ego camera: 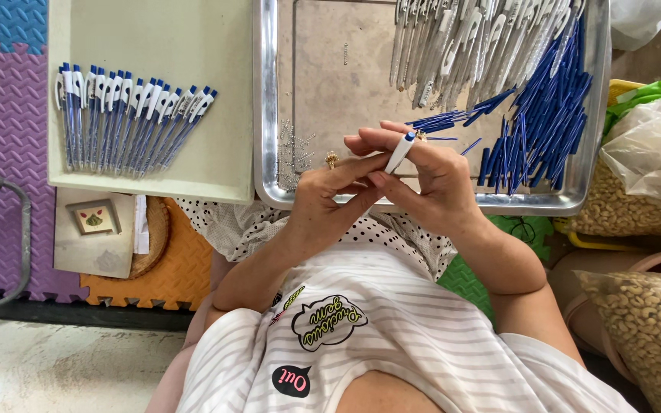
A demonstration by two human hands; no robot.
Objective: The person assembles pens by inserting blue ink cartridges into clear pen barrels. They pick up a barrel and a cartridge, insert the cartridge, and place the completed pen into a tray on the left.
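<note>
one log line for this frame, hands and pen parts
left hand: grips pen | right hand: grips pen | pen: white-blue, above metal tray | blue refills: in tray | finished pens: rowed on beige board

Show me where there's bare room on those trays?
The metal tray is bare in its left middle, between small springs and white pen shells. The cream tray is free right of and above the finished pens. Blue pen parts crowd the right.

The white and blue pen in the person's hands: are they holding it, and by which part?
Yes. Both hands hold one pen. The left hand and right hand pinch its lower white barrel between their fingertips; the blue-tipped top end sticks up free.
</note>
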